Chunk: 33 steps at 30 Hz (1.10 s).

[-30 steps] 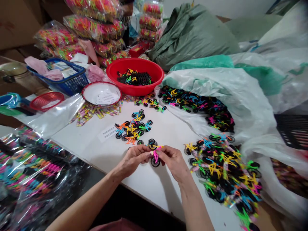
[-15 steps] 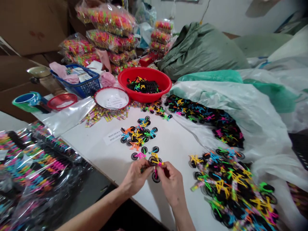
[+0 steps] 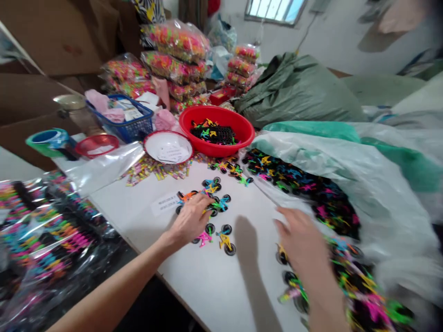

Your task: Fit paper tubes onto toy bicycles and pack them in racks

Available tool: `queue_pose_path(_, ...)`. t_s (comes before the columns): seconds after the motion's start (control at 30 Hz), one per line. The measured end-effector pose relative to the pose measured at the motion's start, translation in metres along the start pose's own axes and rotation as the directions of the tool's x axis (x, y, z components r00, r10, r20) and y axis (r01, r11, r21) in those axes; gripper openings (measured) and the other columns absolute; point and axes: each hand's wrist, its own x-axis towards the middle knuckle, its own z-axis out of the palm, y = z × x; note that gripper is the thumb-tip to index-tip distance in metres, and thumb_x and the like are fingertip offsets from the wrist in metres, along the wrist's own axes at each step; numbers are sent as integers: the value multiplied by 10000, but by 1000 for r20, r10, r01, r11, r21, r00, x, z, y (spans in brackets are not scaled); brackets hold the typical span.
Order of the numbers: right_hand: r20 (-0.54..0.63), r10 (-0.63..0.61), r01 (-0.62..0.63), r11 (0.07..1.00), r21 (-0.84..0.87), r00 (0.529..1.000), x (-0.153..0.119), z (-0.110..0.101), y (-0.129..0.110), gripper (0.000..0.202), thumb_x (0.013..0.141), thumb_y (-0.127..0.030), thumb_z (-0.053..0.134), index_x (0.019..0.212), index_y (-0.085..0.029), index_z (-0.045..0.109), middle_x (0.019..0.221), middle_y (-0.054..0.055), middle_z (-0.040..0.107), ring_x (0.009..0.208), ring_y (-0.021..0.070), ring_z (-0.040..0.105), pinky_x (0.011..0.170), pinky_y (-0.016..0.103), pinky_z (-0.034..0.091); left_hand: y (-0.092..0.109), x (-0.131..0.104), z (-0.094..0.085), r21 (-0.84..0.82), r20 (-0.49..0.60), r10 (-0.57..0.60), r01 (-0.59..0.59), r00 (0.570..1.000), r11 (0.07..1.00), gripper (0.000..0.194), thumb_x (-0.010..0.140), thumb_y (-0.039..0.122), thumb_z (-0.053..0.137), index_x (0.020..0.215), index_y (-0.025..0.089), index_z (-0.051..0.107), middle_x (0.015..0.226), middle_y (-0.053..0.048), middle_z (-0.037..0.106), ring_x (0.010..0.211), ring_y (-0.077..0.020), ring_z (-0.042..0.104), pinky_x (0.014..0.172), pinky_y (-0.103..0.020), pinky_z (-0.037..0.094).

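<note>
My left hand (image 3: 194, 215) is over a small cluster of toy bicycles (image 3: 216, 186) on the white table (image 3: 207, 286). Its fingers are bent together and closed on one toy bicycle, mostly hidden under them. Just in front of that wrist lie a pink toy bicycle (image 3: 205, 238) and a yellow toy bicycle (image 3: 225, 240). Smeared by motion, my right hand (image 3: 301, 237) is above the near edge of a larger heap of toy bicycles (image 3: 367, 295), thumb and fingers apart, with nothing seen in them.
Behind stand a red basin (image 3: 221, 145) of bicycle parts, a white red-rimmed bowl (image 3: 168, 147), and a blue basket (image 3: 131, 127). Small printed tubes (image 3: 155, 171) lie before the bowl. More bicycles (image 3: 301, 177) rest on plastic sheeting (image 3: 374, 180) at right. Filled bags (image 3: 51, 249) are at left.
My hands have parted from the bicycle they held together. The left moved up to the small cluster; the right swung right to the big heap. The view has tilted up slightly.
</note>
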Motion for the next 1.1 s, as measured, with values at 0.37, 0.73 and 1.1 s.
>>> queue_pose_path(0.37, 236, -192, 164, 978, 130, 953, 45, 120, -34, 308, 794, -163, 376, 1016, -207, 585, 967, 63, 646, 896, 225, 597, 727, 329, 471, -106, 24, -69, 606, -40, -104, 107, 994, 788, 301, 874, 84, 356, 1092, 142, 554, 1045, -90, 599, 988, -184, 545, 863, -296, 424)
queue_pose_path(0.73, 170, 430, -458, 767, 449, 887, 2, 67, -25, 368, 655, -543, 576, 765, -199, 649, 704, 52, 661, 599, 194, 595, 547, 276, 458, -129, 50, -42, 697, 136, -186, 39, 973, 716, 305, 865, 80, 351, 1110, 122, 527, 1098, -145, 557, 1041, -259, 503, 896, -424, 370)
queue_pose_path(1.1, 323, 444, -488, 331, 808, 836, 15, 66, -66, 294, 680, -440, 618, 712, -148, 624, 601, 3, 582, 550, 121, 487, 514, 232, 397, -41, 20, -23, -18, 92, -260, 262, 961, 965, 350, 905, 426, 336, 1040, 166, 528, 776, -21, 577, 667, -141, 526, 602, -241, 396)
